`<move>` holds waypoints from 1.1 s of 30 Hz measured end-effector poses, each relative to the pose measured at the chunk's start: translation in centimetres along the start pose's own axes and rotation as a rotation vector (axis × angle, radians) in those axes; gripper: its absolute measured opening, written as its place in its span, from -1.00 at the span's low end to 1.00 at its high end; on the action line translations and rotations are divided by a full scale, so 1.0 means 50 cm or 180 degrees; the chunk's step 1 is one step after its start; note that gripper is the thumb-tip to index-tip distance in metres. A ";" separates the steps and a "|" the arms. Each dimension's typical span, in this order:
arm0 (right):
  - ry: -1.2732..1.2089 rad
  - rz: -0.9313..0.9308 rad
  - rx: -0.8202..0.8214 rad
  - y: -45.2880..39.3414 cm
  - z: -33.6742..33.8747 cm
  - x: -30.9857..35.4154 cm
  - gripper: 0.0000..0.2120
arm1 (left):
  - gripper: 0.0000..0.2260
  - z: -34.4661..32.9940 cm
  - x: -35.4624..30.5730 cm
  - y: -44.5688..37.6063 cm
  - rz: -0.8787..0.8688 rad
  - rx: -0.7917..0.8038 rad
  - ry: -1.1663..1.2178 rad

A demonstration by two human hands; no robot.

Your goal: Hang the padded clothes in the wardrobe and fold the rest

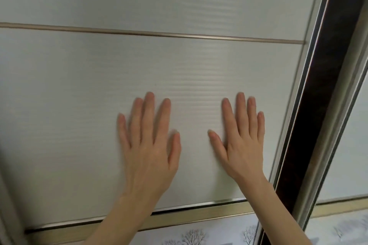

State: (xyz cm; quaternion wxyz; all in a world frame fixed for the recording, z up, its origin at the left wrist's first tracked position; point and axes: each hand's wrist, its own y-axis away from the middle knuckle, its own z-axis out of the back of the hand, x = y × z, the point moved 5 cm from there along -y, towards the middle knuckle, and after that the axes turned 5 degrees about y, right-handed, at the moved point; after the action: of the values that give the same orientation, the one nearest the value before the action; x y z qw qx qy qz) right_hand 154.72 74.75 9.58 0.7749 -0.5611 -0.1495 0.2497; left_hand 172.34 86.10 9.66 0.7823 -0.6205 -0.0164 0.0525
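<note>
Both hands lie flat against the pale, frosted panel of the wardrobe door (179,69), fingers straight and slightly spread, holding nothing. The left hand (148,145) presses with its palm low on the panel, its fingers pointing up and its thumb out to the right. The right hand (242,145) sits near it, a gap of bare panel between the two thumbs, and close to the door's right edge. Both forearms come up from the bottom of the view.

That panel fills most of the picture and shows faint horizontal ribbing. A thin metal strip (151,33) crosses it above the hands, and a wider gold-toned rail (195,216) runs below the wrists. Under the rail a lower panel carries a print of bare winter trees (194,236). Just right of the right hand a dark vertical frame (310,105) with bright metal edges slants across the view; beyond it is what looks like a second door (350,155), though motion blur makes it hard to tell.
</note>
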 end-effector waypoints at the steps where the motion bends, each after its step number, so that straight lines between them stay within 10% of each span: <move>1: -0.0007 -0.0002 -0.0018 0.001 0.000 -0.013 -0.34 | -0.41 -0.004 0.007 0.012 0.0175 -0.0031 -0.0017; 33: -0.0677 0.0116 -0.0463 0.042 0.033 -0.056 -0.40 | -0.48 0.018 -0.050 0.057 -0.0014 0.0455 -0.0216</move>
State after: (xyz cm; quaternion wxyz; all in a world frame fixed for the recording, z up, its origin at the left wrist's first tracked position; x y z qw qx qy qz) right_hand 151.08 75.03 8.29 0.7073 -0.5887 -0.2384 0.3103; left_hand 169.59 87.35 7.18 0.8237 -0.5608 -0.0405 0.0729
